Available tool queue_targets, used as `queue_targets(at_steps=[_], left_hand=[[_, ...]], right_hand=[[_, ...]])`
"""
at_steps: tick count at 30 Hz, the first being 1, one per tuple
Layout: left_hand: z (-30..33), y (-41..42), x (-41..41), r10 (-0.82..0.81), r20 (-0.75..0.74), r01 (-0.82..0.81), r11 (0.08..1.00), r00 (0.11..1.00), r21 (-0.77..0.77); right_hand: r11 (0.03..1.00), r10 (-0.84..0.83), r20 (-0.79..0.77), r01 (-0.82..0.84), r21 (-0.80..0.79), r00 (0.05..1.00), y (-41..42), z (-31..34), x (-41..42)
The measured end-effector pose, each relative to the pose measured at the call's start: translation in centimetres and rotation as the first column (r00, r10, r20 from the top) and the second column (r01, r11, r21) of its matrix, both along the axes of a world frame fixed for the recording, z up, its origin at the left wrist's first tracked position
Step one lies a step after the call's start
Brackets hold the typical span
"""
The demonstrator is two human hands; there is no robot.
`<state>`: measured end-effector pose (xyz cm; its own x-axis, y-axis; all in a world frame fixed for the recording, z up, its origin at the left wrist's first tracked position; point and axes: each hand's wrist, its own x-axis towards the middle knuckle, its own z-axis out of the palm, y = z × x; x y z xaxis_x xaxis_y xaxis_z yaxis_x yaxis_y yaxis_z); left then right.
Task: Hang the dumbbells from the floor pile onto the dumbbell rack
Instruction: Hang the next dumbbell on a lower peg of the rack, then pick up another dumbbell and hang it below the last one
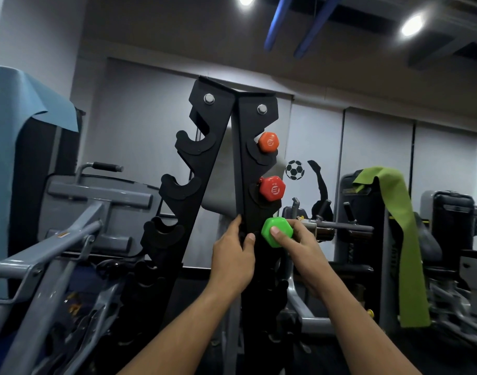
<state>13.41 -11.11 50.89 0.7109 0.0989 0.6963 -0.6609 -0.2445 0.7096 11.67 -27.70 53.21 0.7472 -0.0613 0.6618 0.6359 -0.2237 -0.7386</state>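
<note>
A tall black dumbbell rack (pixel 218 163) with hooked cradles stands straight ahead. An orange dumbbell (pixel 269 142) sits in its top right cradle and a red dumbbell (pixel 272 188) in the cradle below. My right hand (pixel 299 250) grips a green dumbbell (pixel 275 229) by its hexagonal end, at the third right cradle. My left hand (pixel 236 255) holds the rack's right upright, thumb on its front face and fingers round its inner edge. The left-side cradles in view hold nothing. The floor pile is out of sight.
Grey exercise machines (pixel 77 212) crowd the left side. A blue mat (pixel 18 104) hangs over a machine at far left. A green band (pixel 394 226) drapes over a machine at right, beside a metal bar (pixel 340 227). A wall with a football sticker is behind.
</note>
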Motion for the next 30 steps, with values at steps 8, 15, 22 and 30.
queue_targets(at_steps=[8,15,22,30], left_hand=[[0.4,0.7,-0.6,-0.035,-0.025,0.036,0.999,0.999,0.036],[-0.2,1.6,-3.7,-0.020,-0.052,0.025,0.994,0.998,0.107],[-4.7,4.0,-11.8,-0.010,-0.106,0.046,0.940,0.994,0.339],[-19.1,8.9,-23.5,0.022,-0.462,0.326,0.679,0.887,0.658]], right_hand=[[1.000,-0.022,-0.039,0.023,0.007,0.999,0.8,-1.2,-0.2],[0.999,-0.021,-0.081,0.024,0.035,0.996,1.5,-1.7,-2.2],[0.993,-0.119,-0.115,0.116,-0.030,0.986,2.4,-5.9,-9.3],[0.906,-0.049,-0.423,-0.138,-0.400,0.905,3.8,-18.0,-22.0]])
